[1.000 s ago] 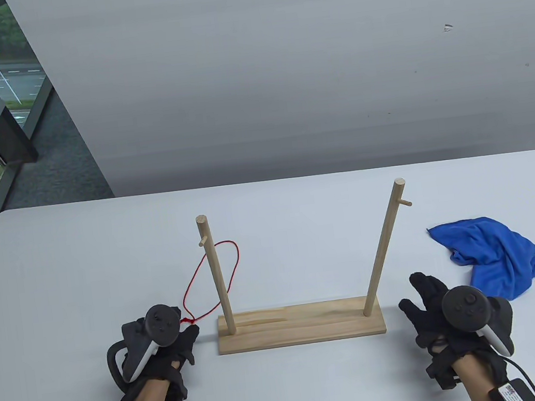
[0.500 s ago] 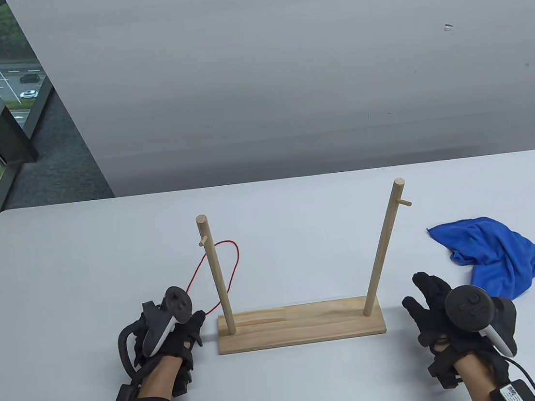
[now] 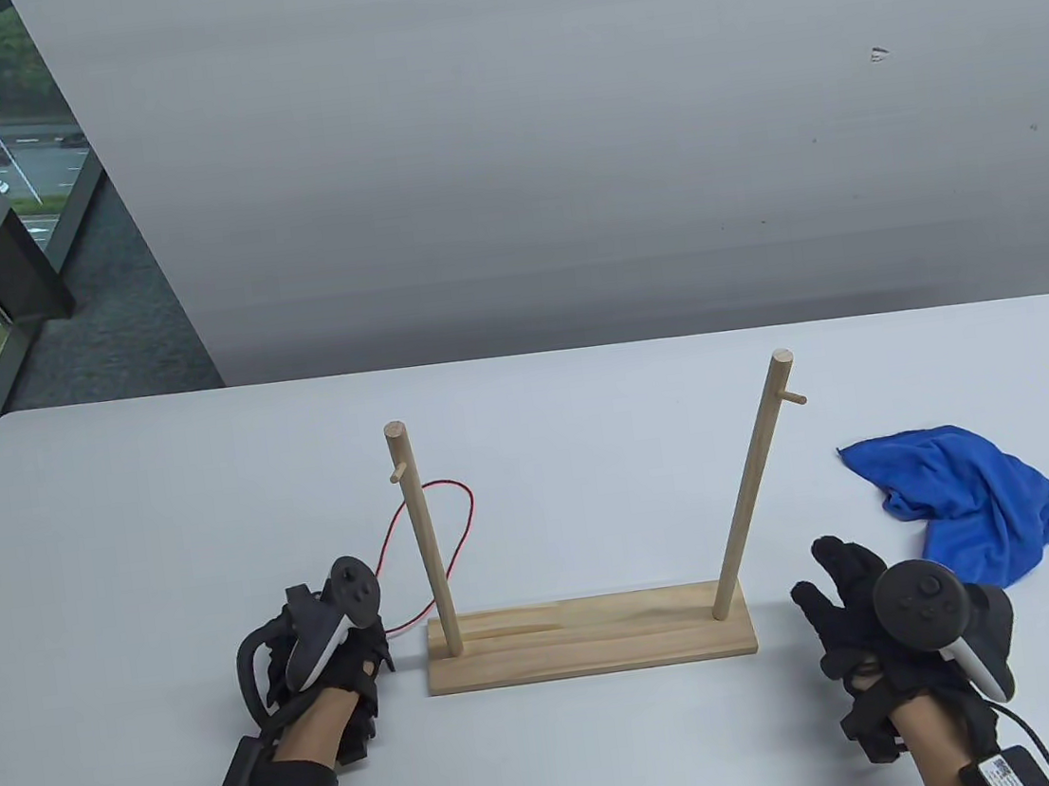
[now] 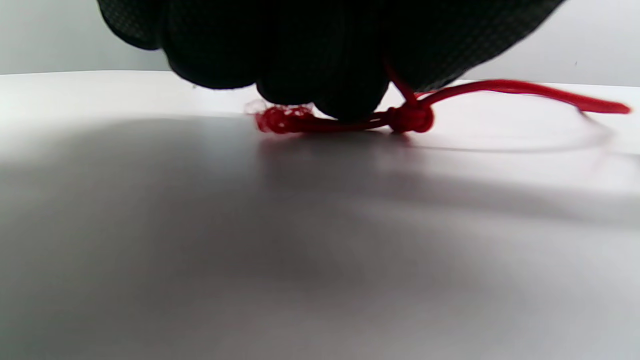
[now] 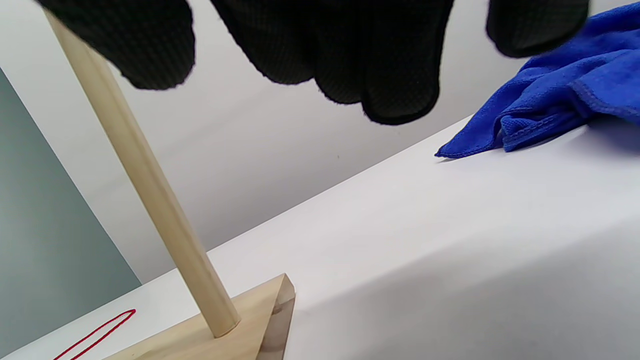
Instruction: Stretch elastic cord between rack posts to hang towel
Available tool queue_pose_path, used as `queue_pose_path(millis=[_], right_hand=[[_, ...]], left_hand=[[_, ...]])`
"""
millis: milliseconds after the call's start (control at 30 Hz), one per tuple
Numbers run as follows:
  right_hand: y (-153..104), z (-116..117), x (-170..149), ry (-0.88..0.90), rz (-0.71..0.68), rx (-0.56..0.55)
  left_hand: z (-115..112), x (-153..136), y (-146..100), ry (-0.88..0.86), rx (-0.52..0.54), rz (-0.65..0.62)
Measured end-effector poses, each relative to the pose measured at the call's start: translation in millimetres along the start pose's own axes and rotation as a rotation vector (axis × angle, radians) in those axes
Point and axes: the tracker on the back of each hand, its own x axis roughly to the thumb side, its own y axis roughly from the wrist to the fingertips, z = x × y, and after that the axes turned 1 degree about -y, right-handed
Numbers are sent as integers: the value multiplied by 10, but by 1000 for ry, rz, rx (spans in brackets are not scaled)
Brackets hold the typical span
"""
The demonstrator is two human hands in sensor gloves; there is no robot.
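Cord (image 3: 430, 557): red elastic loop, lying flat on the white table (image 3: 167, 513), running from the left hand (image 3: 330, 641) up toward 1 o'clock and curving behind the left post (image 3: 425, 539) of the wooden rack (image 3: 589, 635); not hooked on either peg. Pinched at its knotted end by the left hand's fingertips (image 4: 345, 97), pressed down onto the tabletop in the left wrist view, knot (image 4: 412, 117) just beside them at 3 o'clock. Compared with half a second ago: left hand drawn slightly back toward 7 o'clock, away from the rack base, tracker tilted a little more upright; loop reshaped, its far bend now a touch lower and shifted toward 3 o'clock, a straight run now visible between hand and rack base. Right hand (image 3: 883, 631) almost unchanged, resting at 4 o'clock of the rack base, fingers spread and loose, gripping nothing, fingertips (image 5: 395, 95) hanging clear above the table in the right wrist view. Right post (image 3: 752, 487) leaning slightly, untouched. Blue towel (image 3: 973, 500) crumpled on the table at 1 o'clock of the right hand, apart from it, same heap as before
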Motion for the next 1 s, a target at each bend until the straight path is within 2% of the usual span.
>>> queue_pose_path(millis=[233, 533, 700, 1000], right_hand=[[0, -11, 1, -2, 1, -10], [-5, -27, -14, 3, 12, -18], [-8, -49, -30, 0, 19, -31], [-15, -80, -52, 3, 23, -47]], left_hand=[[309, -3, 1, -55, 52, -53], [1041, 70, 39, -141, 162, -162], [1428, 145, 40, -135, 199, -234], [2050, 230, -30, -265, 203, -320]])
